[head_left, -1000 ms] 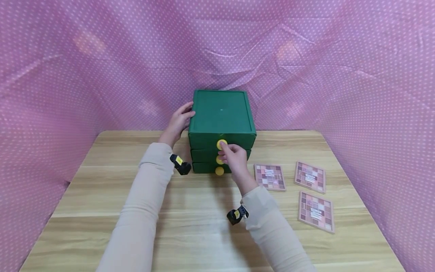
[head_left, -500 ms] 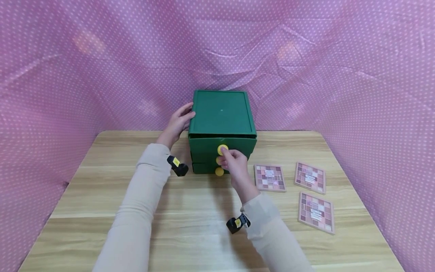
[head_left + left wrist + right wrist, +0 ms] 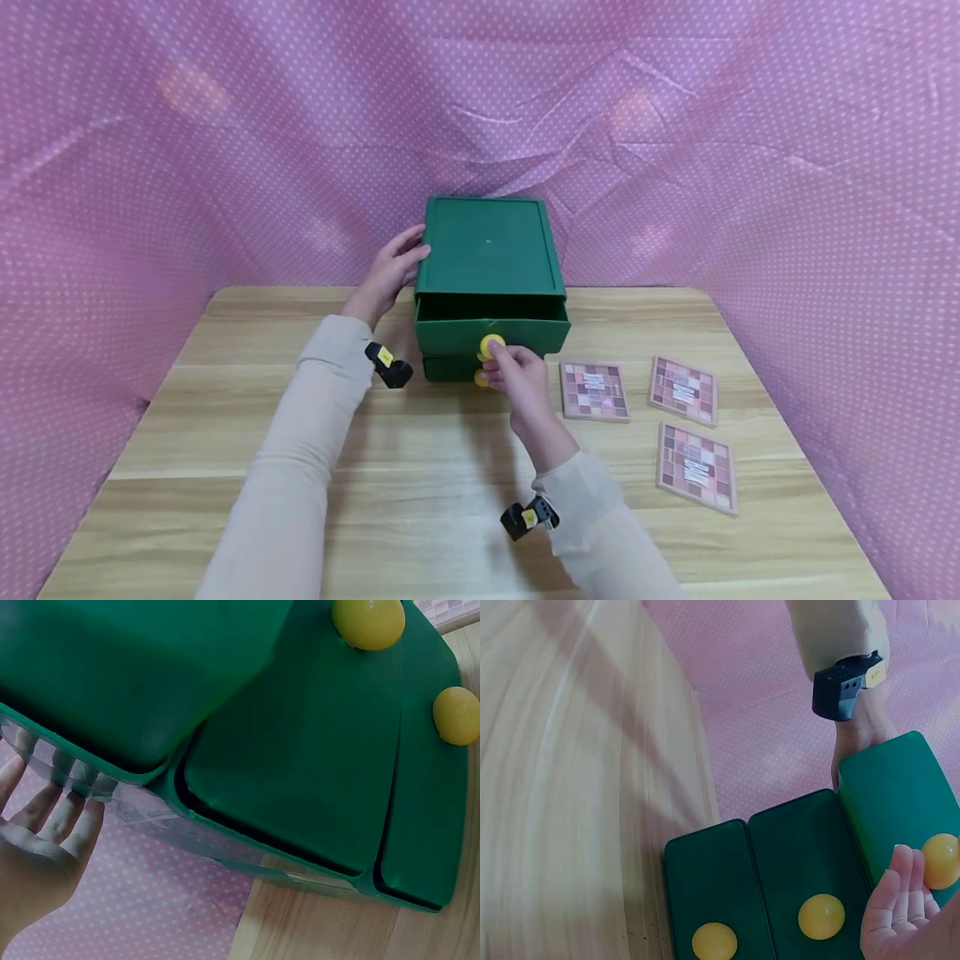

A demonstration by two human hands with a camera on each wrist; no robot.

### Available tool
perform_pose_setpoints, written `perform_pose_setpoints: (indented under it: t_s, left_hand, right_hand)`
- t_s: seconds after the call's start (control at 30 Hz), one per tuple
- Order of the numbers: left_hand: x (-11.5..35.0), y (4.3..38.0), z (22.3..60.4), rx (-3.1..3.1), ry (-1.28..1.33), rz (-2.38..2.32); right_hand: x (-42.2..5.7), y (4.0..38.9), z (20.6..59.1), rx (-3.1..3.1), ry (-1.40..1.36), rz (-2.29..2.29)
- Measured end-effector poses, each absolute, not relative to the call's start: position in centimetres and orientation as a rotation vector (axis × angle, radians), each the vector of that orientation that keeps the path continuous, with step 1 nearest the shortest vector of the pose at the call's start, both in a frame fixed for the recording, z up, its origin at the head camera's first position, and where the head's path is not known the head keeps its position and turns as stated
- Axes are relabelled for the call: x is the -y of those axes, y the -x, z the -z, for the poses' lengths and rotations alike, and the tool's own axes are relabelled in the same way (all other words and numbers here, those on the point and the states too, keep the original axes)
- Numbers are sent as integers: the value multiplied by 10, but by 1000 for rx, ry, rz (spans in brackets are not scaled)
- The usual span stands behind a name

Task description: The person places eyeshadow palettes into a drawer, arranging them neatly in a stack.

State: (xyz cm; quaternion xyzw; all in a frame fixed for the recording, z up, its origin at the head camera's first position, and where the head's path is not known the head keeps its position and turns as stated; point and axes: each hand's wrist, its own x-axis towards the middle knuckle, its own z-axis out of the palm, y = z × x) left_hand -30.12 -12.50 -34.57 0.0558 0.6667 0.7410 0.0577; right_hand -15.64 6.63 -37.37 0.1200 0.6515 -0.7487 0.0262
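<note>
A green three-drawer cabinet with clear side walls stands at the back of the wooden table, its top drawer partly pulled out. My right hand pinches the round yellow knob on that drawer, thumb on its face. Along the cabinet's left side, my left hand rests with its fingers fairly straight; the left wrist view shows those fingers against the clear wall. The middle drawer and the bottom drawer are closed, each with a yellow knob.
Three pink eyeshadow palettes lie to the right: one palette near the cabinet, another palette farther right and a third palette in front of that. Pink dotted cloth hangs around the table at the back and sides.
My right hand has drawn the top drawer out toward me by its knob, from closed to partly open. The left hand has stayed at the cabinet's side.
</note>
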Motion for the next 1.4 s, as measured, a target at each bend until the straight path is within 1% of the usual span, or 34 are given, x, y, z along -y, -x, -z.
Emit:
perform_pose_setpoints:
  t_s: [0.37, 1.4]
  left_hand:
    - [126, 305, 345, -1969, -116, -2276]
    - [124, 302, 346, -1948, -120, -2308]
  right_hand:
    - [-67, 141, 374, -1976, -366, 2322]
    - [-74, 95, 383, -1920, -353, 2353]
